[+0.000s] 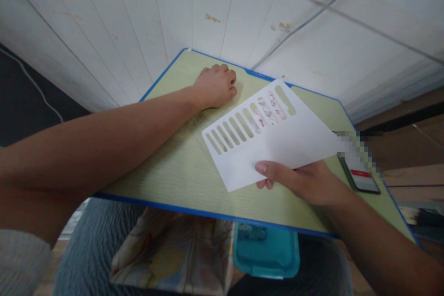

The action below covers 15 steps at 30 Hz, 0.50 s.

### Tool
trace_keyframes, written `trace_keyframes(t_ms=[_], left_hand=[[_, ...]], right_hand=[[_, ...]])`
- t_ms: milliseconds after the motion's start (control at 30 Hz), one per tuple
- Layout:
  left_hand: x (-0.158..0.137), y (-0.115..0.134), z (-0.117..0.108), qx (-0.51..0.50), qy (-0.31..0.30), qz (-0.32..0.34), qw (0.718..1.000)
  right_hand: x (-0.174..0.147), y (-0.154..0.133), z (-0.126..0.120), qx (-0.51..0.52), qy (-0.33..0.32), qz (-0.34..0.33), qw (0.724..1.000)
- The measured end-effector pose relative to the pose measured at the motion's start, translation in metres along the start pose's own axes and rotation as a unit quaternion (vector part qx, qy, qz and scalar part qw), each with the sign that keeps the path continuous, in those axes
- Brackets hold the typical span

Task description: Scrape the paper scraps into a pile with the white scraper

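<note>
My right hand (312, 185) grips a white slotted card (277, 143) by its near edge, thumb on top and fingertips underneath. It is held tilted above the table. A row of long rounded slots runs along its far side, with a wider, notched cut-out at the right end. Pinkish patterned material shows through a few slots; the others show the tabletop. Beyond the card's far-left edge, my left hand (215, 85) rests on the table with its fingers curled in. Nothing shows in that hand, and its palm is hidden.
The pale yellow-green table (166, 157) has a blue rim and stands against a white panelled wall (208, 4). A phone (362, 178), partly blurred out, lies at the right edge. Below the front edge are a teal plastic container (267, 254) and a patterned cloth (173, 254).
</note>
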<state>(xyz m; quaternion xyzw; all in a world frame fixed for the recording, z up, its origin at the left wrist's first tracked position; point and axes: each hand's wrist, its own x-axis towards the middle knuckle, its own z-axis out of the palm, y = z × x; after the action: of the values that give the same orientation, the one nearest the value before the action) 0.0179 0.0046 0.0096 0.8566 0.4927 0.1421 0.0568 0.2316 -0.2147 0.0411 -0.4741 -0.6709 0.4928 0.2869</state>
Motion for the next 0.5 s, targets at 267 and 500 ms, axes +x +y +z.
trace_keyframes(t_ms=[267, 500], left_hand=[[0.0018, -0.0031, 0.0018, -0.001, 0.004, 0.011, 1.0], [0.0023, -0.0027, 0.003, -0.002, 0.011, 0.007, 1.0]], right_hand=[[-0.0011, -0.0004, -0.0009, -0.027, 0.042, 0.005, 0.999], [-0.0011, -0.0025, 0.0064, -0.026, -0.017, -0.001, 1.0]])
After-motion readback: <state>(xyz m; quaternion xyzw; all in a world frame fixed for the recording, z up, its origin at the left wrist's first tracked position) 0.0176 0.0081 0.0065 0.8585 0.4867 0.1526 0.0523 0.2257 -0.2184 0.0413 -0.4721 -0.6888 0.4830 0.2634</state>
